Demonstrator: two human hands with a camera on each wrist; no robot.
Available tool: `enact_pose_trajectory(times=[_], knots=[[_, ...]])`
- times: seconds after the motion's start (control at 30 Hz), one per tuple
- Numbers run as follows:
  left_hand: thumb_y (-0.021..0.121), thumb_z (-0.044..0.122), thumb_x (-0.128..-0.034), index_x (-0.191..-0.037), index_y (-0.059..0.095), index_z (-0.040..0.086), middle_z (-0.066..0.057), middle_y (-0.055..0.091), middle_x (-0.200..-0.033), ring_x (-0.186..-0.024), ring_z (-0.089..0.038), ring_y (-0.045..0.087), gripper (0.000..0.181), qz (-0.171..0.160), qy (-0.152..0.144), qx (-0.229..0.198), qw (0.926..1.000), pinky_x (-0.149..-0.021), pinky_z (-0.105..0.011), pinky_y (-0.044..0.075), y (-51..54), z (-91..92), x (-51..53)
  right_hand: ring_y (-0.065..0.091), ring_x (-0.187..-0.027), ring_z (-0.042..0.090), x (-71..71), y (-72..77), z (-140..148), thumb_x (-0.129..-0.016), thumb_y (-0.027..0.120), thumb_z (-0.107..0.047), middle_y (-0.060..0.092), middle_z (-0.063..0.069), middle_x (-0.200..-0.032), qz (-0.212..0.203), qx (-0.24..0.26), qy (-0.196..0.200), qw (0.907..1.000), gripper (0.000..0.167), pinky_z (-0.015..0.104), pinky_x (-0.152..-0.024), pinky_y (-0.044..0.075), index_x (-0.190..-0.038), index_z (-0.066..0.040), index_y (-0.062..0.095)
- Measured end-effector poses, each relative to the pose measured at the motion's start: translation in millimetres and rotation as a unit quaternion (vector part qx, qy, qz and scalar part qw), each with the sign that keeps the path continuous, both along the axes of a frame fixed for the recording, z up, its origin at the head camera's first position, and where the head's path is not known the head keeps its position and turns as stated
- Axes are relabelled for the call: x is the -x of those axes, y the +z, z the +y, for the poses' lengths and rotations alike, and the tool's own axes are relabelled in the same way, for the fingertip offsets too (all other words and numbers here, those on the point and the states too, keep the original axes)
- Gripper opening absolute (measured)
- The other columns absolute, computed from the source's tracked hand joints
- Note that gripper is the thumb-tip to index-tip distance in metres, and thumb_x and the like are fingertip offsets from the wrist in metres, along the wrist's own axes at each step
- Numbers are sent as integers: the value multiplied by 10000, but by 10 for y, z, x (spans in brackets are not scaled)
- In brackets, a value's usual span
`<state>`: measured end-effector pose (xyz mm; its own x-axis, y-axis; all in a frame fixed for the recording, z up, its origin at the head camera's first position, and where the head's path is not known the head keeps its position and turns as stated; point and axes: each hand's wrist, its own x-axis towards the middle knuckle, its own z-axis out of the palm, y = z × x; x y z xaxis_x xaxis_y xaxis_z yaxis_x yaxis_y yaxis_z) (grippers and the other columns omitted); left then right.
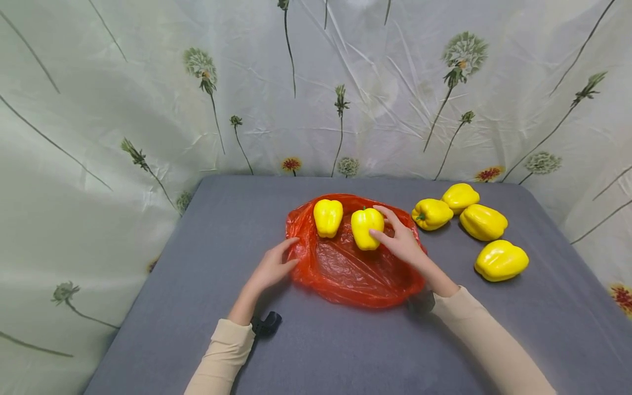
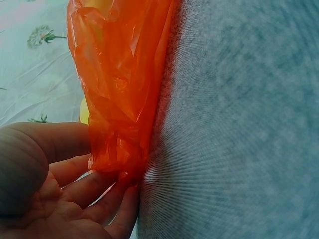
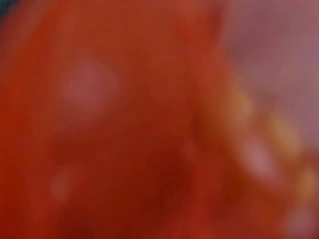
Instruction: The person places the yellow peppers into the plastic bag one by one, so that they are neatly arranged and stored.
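Observation:
A red plastic bag lies spread open on the table in the head view. One yellow bell pepper rests inside it, toward the back left. Over the bag's middle, my right hand holds a second yellow bell pepper between thumb and fingers, its green stem upward. My left hand is at the bag's left side, thumb and fingers apart and touching the plastic. The left wrist view shows the fingers against the bag's crumpled edge. Red plastic, badly blurred, fills the right wrist view.
Several more yellow bell peppers lie on the grey table to the right of the bag. A flower-patterned curtain hangs behind the table and along its sides. A black wrist mount sits under my left wrist.

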<state>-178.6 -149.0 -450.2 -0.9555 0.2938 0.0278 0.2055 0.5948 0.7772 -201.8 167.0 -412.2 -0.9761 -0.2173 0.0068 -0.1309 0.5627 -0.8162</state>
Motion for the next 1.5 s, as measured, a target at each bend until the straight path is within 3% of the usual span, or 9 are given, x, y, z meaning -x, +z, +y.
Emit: enact_pose_trajectory(times=[0.23,0.53,0.7,0.87,1.07,1.23,1.37,1.5], knots=[[600,101,-878,-1375,440,37,-200,491,-1391,-1306,-373,444,527,57,27,31,10000,-1085,-517,361,13,1,21,374,-1330,371,153,-41,-72,-924,555,-360,330,160,-1487,-173,167,28,9997,645,536,-976,458,-1472,-242,235],[593,97,-880,-1373,444,31,-199,492,-1391,-1304,-373,446,519,124,46,88,9999,-1086,-517,360,2,-1,28,460,-1265,367,275,-155,-151,-933,536,-377,431,201,-1411,-126,245,-154,9995,657,508,-963,478,-1489,-292,197],[594,105,-879,-1371,448,33,-189,492,-1394,-1308,-363,444,517,96,26,114,9999,-1093,-508,356,1,16,28,496,-1215,353,276,-227,-191,-928,553,-351,470,193,-1375,27,260,-372,9990,649,519,-994,441,-1483,-263,229],[602,100,-873,-1369,447,26,-196,493,-1391,-1301,-372,448,526,91,70,121,9999,-1083,-515,365,-1,17,18,540,-1139,352,285,-284,-235,-926,564,-314,479,200,-1345,146,302,-488,9982,648,495,-957,479,-1480,-215,242],[602,119,-877,-1375,448,44,-184,494,-1393,-1297,-368,453,526,6,100,136,9999,-1079,-521,368,-14,13,6,530,-1152,334,339,-357,-277,-932,552,-317,437,171,-1413,26,531,-697,9962,630,477,-960,484,-1476,-229,246],[606,131,-878,-1373,452,54,-179,505,-1384,-1287,-366,462,524,-5,120,148,9998,-1073,-521,373,-38,24,9,545,-1116,334,347,-387,-284,-941,541,-301,406,141,-1456,206,497,-798,9954,613,465,-935,500,-1480,-227,261],[608,130,-878,-1373,454,59,-182,506,-1381,-1284,-371,462,524,5,160,149,9998,-1071,-526,371,-46,28,8,592,-1061,347,322,-374,-274,-947,531,-296,431,152,-1435,257,534,-777,9952,594,449,-889,533,-1481,-228,278],[602,112,-876,-1370,454,46,-194,506,-1377,-1280,-378,464,520,112,133,119,9998,-1069,-527,372,-47,27,12,599,-1071,365,310,-359,-245,-935,556,-273,433,185,-1423,234,472,-514,9973,637,458,-890,533,-1491,-212,251]])
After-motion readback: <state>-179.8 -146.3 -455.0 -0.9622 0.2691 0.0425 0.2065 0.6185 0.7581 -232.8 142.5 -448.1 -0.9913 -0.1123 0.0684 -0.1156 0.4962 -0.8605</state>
